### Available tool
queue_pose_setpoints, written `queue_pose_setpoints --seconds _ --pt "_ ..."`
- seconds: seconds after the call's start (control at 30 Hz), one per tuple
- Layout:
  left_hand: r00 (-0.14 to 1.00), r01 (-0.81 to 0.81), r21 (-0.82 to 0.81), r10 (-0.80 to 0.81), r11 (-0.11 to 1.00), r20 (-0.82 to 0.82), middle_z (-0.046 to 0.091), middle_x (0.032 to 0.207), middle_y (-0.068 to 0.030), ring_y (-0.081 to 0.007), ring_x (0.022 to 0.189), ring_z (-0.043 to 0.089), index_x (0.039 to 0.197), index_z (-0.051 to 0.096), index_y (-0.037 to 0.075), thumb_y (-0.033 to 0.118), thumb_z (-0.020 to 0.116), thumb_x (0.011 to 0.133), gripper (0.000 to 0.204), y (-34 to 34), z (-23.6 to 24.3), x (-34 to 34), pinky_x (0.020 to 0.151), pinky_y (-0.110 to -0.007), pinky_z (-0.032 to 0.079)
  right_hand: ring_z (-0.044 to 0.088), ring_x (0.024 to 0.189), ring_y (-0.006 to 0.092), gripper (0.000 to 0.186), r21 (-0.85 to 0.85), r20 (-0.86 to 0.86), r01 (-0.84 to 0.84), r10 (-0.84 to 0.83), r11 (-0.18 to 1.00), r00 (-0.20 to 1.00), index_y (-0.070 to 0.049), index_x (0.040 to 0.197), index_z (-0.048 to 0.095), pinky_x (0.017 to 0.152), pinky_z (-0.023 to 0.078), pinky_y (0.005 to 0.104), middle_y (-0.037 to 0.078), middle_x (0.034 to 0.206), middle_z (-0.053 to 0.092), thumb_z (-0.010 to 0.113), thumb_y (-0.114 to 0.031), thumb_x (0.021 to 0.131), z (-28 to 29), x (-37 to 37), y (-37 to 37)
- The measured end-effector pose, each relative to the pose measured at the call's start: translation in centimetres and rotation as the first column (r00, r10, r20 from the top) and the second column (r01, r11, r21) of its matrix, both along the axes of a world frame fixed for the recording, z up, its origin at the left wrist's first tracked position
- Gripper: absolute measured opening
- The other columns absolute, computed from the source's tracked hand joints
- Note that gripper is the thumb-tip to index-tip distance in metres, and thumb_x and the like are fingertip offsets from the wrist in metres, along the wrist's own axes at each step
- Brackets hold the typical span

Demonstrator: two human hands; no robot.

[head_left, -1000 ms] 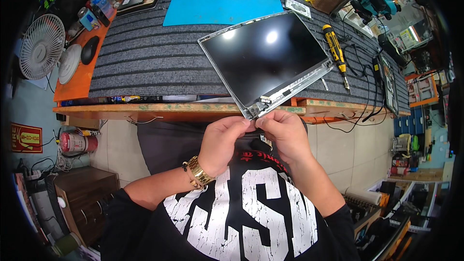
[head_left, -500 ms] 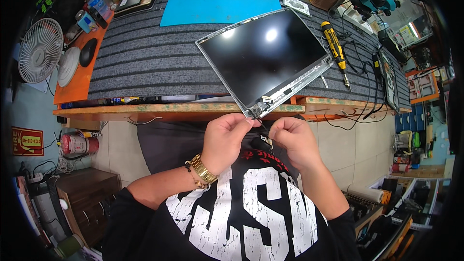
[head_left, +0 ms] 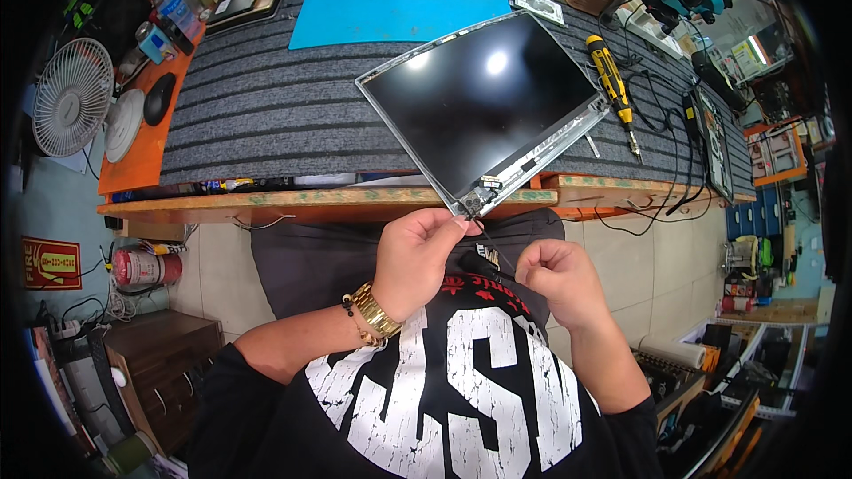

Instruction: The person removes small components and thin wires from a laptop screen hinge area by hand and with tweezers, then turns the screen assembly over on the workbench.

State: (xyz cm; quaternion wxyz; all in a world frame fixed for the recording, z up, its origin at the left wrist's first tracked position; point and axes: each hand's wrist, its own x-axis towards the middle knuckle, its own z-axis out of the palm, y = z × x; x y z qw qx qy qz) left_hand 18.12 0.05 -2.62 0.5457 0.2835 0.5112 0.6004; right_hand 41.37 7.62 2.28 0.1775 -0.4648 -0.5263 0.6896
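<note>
A laptop screen assembly [head_left: 484,102], a dark panel in a silver lid without its bezel, lies tilted on the grey striped mat [head_left: 266,115]. Its lower corner juts past the bench's front edge toward me. My left hand [head_left: 410,262] is closed at that corner, pinching by the hinge [head_left: 472,206]. A thin dark cable [head_left: 506,259] runs from there to my right hand [head_left: 559,273]. The right fingers are pinched on the cable, lower and to the right of the corner. A small black connector piece [head_left: 491,182] rests above the hinge.
Right of the screen lies a yellow-and-black screwdriver [head_left: 611,80]; beyond it are black cables [head_left: 657,111] and an opened laptop base [head_left: 707,146]. A blue mat [head_left: 390,9] is at the back. A mouse [head_left: 160,98] and white fan [head_left: 73,98] stand left.
My right hand has moved down and to the right, away from the hinge corner, drawing the thin cable out straighter. My left hand has stayed at the corner.
</note>
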Motion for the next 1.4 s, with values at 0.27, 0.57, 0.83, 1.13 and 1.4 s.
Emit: queue_pose_setpoints --seconds 0.27,0.57,0.83,1.13,1.4 --pt "1.000 0.003 0.006 -0.003 1.000 -0.008 0.088 0.113 -0.0133 -0.0122 0.104 0.081 0.118 0.083 -0.009 0.012 0.070 0.115 0.025 0.0 0.0 0.1 0.098 -0.028 0.061 0.065 0.079 0.0072 0.009 -0.030 -0.030 0.007 -0.008 1.000 1.000 0.002 0.092 0.077 0.072 0.051 0.0246 0.002 0.088 0.076 0.070 0.006 0.091 0.5 2.0 -0.9" --pt "1.000 0.017 -0.025 -0.018 1.000 -0.013 0.088 0.116 -0.0141 -0.0151 0.109 0.080 0.116 0.083 -0.009 0.010 0.067 0.116 0.024 0.1 0.2 0.1 0.104 -0.030 0.060 0.065 0.080 0.0065 0.009 -0.072 0.009 0.017 -0.017 0.997 1.000 0.002 0.093 0.077 0.072 0.052 0.0246 0.001 0.089 0.075 0.072 0.009 0.093 1.6 4.5 -1.8" --pt "0.998 0.036 -0.027 -0.037 0.999 -0.041 0.087 0.117 -0.0154 -0.0176 0.113 0.080 0.115 0.083 -0.009 0.009 0.064 0.117 0.026 0.1 0.6 0.0 0.109 -0.032 0.058 0.061 0.077 0.0059 0.004 -0.067 0.060 0.019 -0.015 0.998 0.998 0.001 0.089 0.076 0.070 0.048 0.0244 -0.001 0.086 0.073 0.074 0.004 0.091 2.1 6.6 -2.9" --pt "0.998 0.032 -0.026 -0.033 0.999 -0.044 0.087 0.117 -0.0150 -0.0175 0.112 0.081 0.116 0.083 -0.009 0.009 0.065 0.117 0.026 0.1 0.7 0.1 0.108 -0.032 0.059 0.055 0.072 0.0035 0.003 -0.084 0.077 0.054 -0.048 0.995 0.996 0.001 0.088 0.076 0.063 0.042 0.0242 -0.004 0.082 0.069 0.076 0.004 0.089 2.3 9.1 -4.1" --pt "0.997 0.033 -0.019 -0.034 0.999 -0.069 0.087 0.115 -0.0144 -0.0167 0.110 0.080 0.114 0.083 -0.009 0.009 0.065 0.116 0.026 0.1 0.6 0.1 0.108 -0.031 0.059 0.053 0.070 0.0069 0.009 -0.071 0.148 0.060 -0.049 0.996 0.988 0.000 0.084 0.071 0.062 0.040 0.0271 -0.001 0.080 0.066 0.073 0.008 0.083 3.5 10.6 -4.9"
